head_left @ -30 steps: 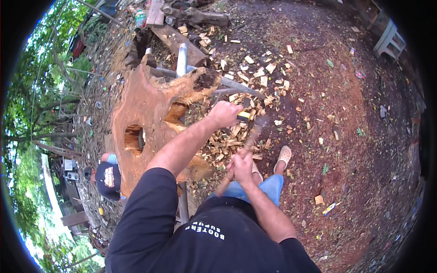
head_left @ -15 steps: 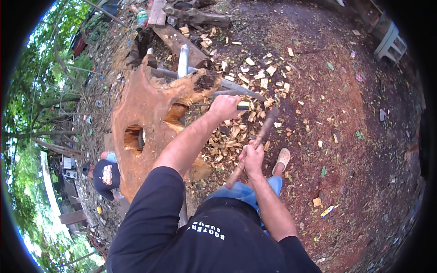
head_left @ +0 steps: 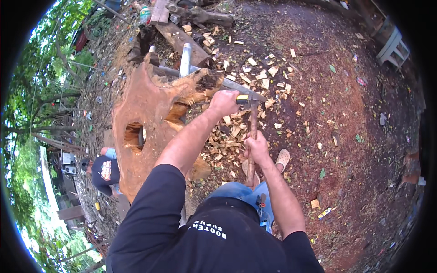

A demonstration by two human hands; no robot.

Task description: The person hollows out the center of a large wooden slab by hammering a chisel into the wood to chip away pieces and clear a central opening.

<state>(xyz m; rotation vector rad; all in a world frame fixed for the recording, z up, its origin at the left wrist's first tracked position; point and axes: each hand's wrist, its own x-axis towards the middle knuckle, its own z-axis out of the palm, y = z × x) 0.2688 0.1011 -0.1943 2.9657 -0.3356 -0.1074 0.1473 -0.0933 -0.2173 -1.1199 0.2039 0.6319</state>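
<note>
My left hand (head_left: 223, 103) is closed around a chisel, whose yellow and black handle end (head_left: 242, 98) sticks out to the right. The blade side points left, toward a notch in a big slab of brown wood (head_left: 148, 100); its tip is hard to make out. A hammer with a long wooden handle (head_left: 253, 123) is gripped in my right hand (head_left: 257, 148). Its dark metal head (head_left: 253, 101) is at the chisel's handle end and appears to touch it. A squarish hole (head_left: 134, 135) is cut through the slab, left of the notch.
Many wood chips (head_left: 227, 141) litter the ground right of the slab. Metal pipes (head_left: 185, 59) and a plank (head_left: 182, 43) lie beyond it, with logs (head_left: 202, 16) farther off. Another person (head_left: 105, 173) is at the far left. A white plastic chair (head_left: 393, 49) stands at the upper right.
My right hand has swung the hammer left, bringing its head from off to the right up to the chisel's handle end. The left hand and chisel stay nearly in place.
</note>
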